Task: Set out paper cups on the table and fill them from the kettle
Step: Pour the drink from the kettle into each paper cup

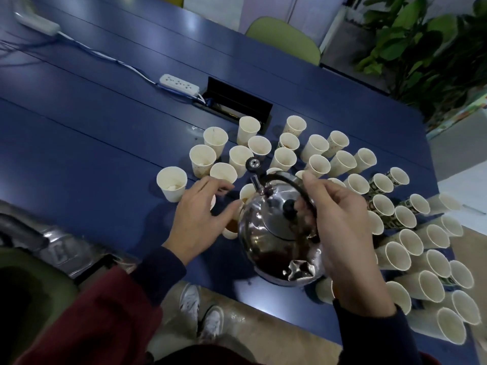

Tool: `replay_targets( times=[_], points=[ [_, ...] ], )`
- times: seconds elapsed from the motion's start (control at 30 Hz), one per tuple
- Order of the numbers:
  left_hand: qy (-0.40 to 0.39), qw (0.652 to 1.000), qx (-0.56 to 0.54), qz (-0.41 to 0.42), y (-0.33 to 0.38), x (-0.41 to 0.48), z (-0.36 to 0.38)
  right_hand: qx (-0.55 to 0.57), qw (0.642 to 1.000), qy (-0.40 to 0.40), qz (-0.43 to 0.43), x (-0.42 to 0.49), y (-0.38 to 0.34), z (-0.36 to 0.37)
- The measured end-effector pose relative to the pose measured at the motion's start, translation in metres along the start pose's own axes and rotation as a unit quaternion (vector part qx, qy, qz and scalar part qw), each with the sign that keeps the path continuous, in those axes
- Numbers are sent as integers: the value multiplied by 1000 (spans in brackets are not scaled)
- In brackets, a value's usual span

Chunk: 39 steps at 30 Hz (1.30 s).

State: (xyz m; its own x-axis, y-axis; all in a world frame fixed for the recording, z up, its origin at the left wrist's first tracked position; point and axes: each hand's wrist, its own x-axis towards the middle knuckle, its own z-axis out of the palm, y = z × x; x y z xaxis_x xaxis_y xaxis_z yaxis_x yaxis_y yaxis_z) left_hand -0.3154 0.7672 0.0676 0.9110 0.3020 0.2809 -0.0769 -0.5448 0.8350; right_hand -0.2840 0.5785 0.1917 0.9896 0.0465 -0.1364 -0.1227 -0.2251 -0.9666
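Chiefly, 1 long blue table (92, 133) built of lengthwise panels, its surface glossy and carrying pale reflections of overhead light. Item: 1 steel kettle (274, 233) with a domed lid and black knob, held above the near edge and tipped spout-first toward the far side. The right hand (342, 219) is wrapped round its black arched handle. The spout hangs over 1 cup under the spout (247, 192). Item: the left hand (200, 214), fingers loosely spread and holding nothing, is low over the near edge just left of the kettle. Its thumb lies beside 1 amber-filled cup (232, 227); whether they touch cannot be told. Item: many white paper cups (171, 183), mouths up, massed from mid-table to the right edge and the near-right corner. Some in the right-hand rows are green-printed cups (379, 185). Item: 1 white power strip (179, 84) at mid-table, its cable running into an open black cable hatch (237, 106). A second strip (37, 23) lies toward the far-left corner. Room: 1 green chair (283, 39) stands beyond the far edge and a leafy plant (421, 48) beyond the far-right corner. Below the near edge are 2 white shoes (203, 309) on a beige floor.
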Motion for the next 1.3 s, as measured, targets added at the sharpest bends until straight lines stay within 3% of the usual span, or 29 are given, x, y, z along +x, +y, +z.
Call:
replay_targets(
  times=[0.1, 0.27, 0.4, 0.6, 0.67, 0.77, 0.83, 0.93, 1.0, 1.3],
  points=[
    [27, 996, -87, -17, 45, 0, -15, 51, 998, -47, 12, -5, -14, 14],
    [-54, 986, -142, -75, 91, 7, -36, 74, 991, -112, -7, -12, -29, 49],
    [-39, 966, -202, -154, 85, 19, -55, 43, 987, -152, -28, -14, -38, 83],
    [-15, 964, -234, -124, 48, 39, -102, -67, 972, -205, -97, -8, -52, 132],
    [5, 966, -232, -117, 33, 48, -123, -78, 973, -180, -121, 2, -55, 137],
    [30, 960, -249, -122, 12, 61, -156, -94, 986, -75, -117, 21, -38, 132],
    [32, 956, -261, -130, 1, 71, -177, -171, 981, -18, -94, 37, -3, 130],
    [13, 960, -247, -129, -16, 84, -198, -353, 932, -83, -24, 45, 60, 148],
    [0, 969, -216, -122, -26, 91, -205, -418, 902, -109, -22, 40, 94, 167],
    [-109, 984, -128, -63, -52, 100, -217, -446, 893, -8, -65, 38, 145, 222]
  ],
)
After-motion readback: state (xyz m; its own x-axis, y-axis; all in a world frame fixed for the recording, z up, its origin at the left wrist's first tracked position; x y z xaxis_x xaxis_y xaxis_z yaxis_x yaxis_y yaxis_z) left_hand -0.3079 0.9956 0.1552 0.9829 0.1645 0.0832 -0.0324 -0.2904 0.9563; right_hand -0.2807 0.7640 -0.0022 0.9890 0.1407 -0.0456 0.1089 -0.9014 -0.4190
